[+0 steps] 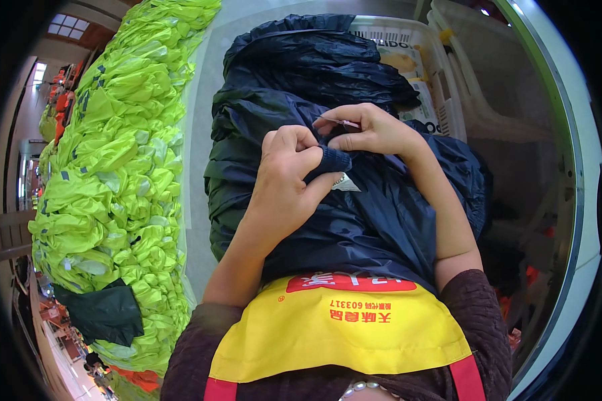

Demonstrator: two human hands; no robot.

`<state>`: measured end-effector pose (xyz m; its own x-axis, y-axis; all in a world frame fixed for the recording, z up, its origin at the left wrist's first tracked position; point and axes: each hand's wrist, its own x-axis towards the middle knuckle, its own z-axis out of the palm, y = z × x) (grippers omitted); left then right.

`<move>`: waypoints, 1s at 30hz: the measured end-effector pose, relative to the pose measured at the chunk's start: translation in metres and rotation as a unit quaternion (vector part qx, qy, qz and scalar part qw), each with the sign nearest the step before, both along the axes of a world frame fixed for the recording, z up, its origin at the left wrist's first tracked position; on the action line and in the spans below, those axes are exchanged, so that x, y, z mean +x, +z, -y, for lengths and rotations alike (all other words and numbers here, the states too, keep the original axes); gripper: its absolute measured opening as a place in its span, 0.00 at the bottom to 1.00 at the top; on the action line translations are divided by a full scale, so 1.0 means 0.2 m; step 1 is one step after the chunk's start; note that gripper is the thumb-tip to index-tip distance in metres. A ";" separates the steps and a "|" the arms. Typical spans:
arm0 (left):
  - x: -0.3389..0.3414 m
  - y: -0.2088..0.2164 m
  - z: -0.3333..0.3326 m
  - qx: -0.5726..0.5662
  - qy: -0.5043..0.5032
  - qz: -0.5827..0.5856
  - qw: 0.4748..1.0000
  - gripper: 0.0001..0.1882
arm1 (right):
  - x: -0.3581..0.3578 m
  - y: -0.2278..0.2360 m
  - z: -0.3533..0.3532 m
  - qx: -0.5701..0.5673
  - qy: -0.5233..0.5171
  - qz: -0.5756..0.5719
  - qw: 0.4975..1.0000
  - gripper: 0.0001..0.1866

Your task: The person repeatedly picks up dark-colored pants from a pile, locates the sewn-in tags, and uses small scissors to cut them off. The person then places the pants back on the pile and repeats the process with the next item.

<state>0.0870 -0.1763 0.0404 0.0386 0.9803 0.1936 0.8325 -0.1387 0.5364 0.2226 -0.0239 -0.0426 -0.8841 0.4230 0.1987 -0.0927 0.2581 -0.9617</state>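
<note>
A glossy navy garment (374,214) lies bunched across the table in front of me and over my lap. My left hand (287,174) pinches its ribbed cuff (334,160) between thumb and fingers. Close by on the right, my right hand (378,130) is closed around a small thin tool (349,123) that looks like thread snips, its tip pointing left, just above the cuff. Its exact shape is mostly hidden by my fingers. A white label (346,182) shows just below the cuff, beside my left thumb.
More navy garments (301,60) are heaped beyond my hands, against a white plastic basket (441,87). Along the left runs a tall pile of neon-yellow garments (120,167), with a dark green cloth (107,312) on it. A metal edge (577,180) borders the right side.
</note>
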 end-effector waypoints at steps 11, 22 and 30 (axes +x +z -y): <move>-0.09 -0.22 0.09 0.066 0.098 0.027 0.993 0.13 | 0.07 0.18 0.04 0.230 -0.314 -0.067 0.919 0.09; -0.53 0.23 -0.04 0.387 0.192 0.093 0.897 0.08 | -0.06 0.32 0.32 0.343 -0.119 -0.224 0.904 0.12; -0.18 0.07 -0.27 0.068 0.025 0.694 0.716 0.08 | -0.15 0.16 0.38 0.279 -0.011 -0.173 0.944 0.10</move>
